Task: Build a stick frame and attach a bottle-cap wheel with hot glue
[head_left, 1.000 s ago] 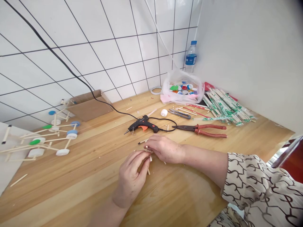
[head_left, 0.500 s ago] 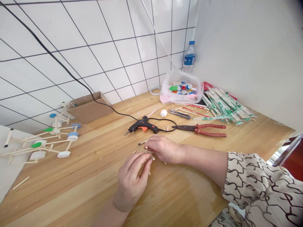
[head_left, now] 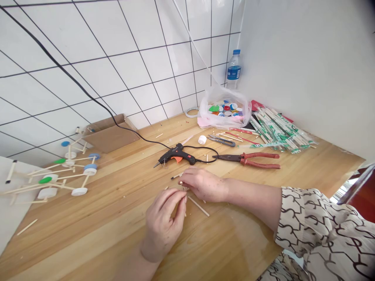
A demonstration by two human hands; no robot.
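Observation:
My left hand [head_left: 164,223] is closed in a pinch, thumb against fingertips, low over the wooden table; what sits between the tips is too small to make out. Touching distance away, my right hand [head_left: 203,185] has its fingers curled around a thin wooden stick, whose pale end [head_left: 181,182] pokes out at the fingertips. A longer wooden stick [head_left: 199,206] slants down to the right from between the hands; whether a finger touches its upper end is hidden. Just behind the right fingers lies a short stick with a dark tip [head_left: 176,176].
A hot glue gun [head_left: 175,155] and red-handled pliers [head_left: 247,160] lie behind my hands. Farther back are snips [head_left: 222,140], a white cap [head_left: 202,139], a bag of bottle caps [head_left: 205,117] and wrapped chopsticks [head_left: 278,130]. Stick-and-cap frames [head_left: 63,178] stand left, near a cardboard box [head_left: 113,138].
The longer stick now shows at greater length, reaching down to the right; earlier only a short piece showed at my left fingertips. Both hands stay nearly in place.

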